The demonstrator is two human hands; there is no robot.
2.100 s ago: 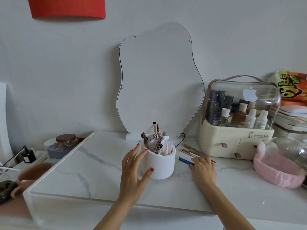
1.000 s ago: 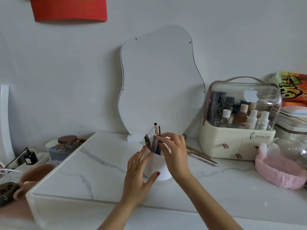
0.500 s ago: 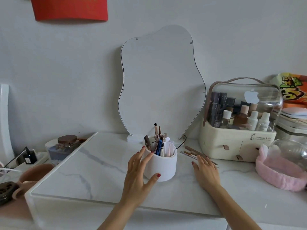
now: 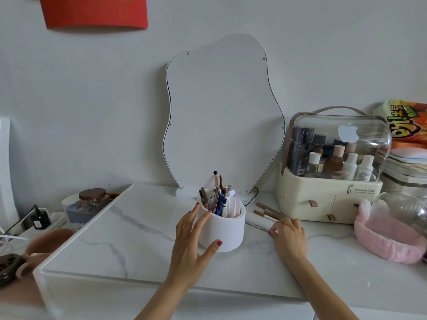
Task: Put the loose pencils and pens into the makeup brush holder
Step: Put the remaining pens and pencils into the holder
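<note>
L hand [image 4: 191, 241] fingers spread, braced on white makeup brush holder [image 4: 227, 234]; R hand [image 4: 288, 232] fingertips pinching end of thin grey pen [image 4: 255, 225] lying flat btwn them & holder. Light, stiff, prob rolls on marble, so pinch near end & lift. Loose: 1 pen + approx 3 brown pencils [image 4: 265, 210] just beyond R fingertips.

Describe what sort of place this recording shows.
Probably a home dressing table: a wavy-edged mirror leans against the wall, a clear-lidded cosmetics organizer holds bottles, and a white makeup brush holder stands on the marble-look top.
</note>
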